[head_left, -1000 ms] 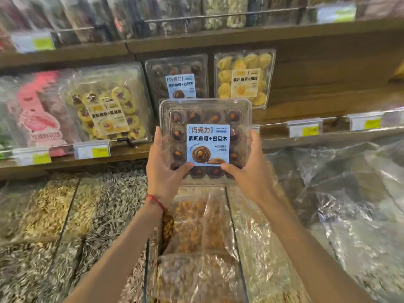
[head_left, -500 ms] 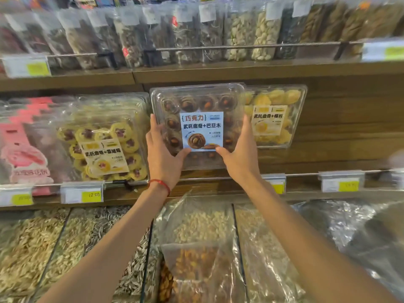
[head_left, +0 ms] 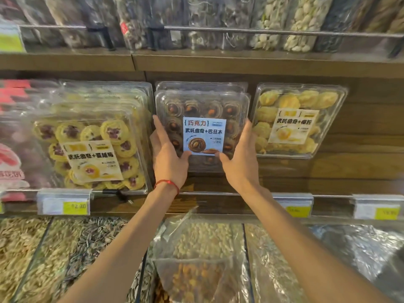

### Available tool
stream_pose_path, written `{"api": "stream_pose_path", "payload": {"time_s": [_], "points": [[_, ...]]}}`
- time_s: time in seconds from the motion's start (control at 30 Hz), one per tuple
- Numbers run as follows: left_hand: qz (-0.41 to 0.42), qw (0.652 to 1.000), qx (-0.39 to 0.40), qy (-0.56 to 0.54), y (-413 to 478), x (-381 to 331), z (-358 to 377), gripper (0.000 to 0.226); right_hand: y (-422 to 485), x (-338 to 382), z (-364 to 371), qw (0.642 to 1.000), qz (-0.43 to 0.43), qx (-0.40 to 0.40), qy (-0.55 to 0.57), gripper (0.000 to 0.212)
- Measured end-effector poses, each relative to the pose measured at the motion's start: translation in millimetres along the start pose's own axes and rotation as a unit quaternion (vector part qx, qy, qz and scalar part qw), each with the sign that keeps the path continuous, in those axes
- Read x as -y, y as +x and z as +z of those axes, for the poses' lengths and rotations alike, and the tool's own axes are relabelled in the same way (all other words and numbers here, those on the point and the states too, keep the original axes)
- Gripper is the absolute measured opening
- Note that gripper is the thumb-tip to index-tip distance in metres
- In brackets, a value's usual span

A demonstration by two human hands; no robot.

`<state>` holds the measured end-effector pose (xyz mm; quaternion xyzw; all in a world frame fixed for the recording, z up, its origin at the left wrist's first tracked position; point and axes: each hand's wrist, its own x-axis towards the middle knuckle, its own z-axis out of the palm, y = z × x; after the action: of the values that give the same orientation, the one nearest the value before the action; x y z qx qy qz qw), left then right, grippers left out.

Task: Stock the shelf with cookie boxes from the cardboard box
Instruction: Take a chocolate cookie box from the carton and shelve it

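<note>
The clear plastic box of dark chocolate cookies (head_left: 202, 101) with a blue and white sticker (head_left: 204, 136) could slip and fall. Its sides are smooth, and only two hands hold it, one on each side. Its bottom edge looks like it is not yet down on the brown wooden shelf (head_left: 328, 171). Letting go too soon could drop it over the thin metal rail (head_left: 218, 193) just under the wrists and into the see-through bags of nuts (head_left: 196, 241) below the arms.

It could also bump the boxes next to it. The clear box of plain yellow cookies (head_left: 297, 121) stands just past the right hand. The clear box of yellow cookies with purple middles (head_left: 91, 145) leans just past the left hand. There is little room for fingers between them, so a push to either side could tip one over. A second clear box (head_left: 201, 85) stands right behind the held one, and a hard shove could knock it back.

The left hand (head_left: 168, 158), with a red string (head_left: 167, 183) on its wrist, holds the left side of the box. Its fingers (head_left: 157, 125) point up along the edge, and its thumb presses on the front by the bottom corner of the sticker. The right hand (head_left: 240, 162) does the same on the right side. Both hands are partly closed and squeeze the box between them. The cardboard box is not in sight.
</note>
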<state>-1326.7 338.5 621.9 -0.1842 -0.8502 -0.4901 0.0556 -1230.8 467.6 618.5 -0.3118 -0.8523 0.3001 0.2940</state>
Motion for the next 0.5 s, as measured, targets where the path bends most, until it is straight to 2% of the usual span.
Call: {"api": "stream_pose_path", "payload": {"time_s": [0.2, 0.37, 0.5], "points": [[0.006, 0.998, -0.004, 0.069, -4, -5, -3, 0.114, -1, 1, 1, 0.998, 0.006, -0.002, -0.068, 0.112], [0.018, 0.991, 0.032, 0.128, -29, -10, -7, 0.111, -15, 2, -11, 0.994, 0.035, 0.073, -0.074, 0.115], [0.018, 0.992, 0.056, 0.11, -54, -12, -12, 0.107, -34, 7, -30, 0.992, 0.038, 0.108, -0.048, 0.11]]}}
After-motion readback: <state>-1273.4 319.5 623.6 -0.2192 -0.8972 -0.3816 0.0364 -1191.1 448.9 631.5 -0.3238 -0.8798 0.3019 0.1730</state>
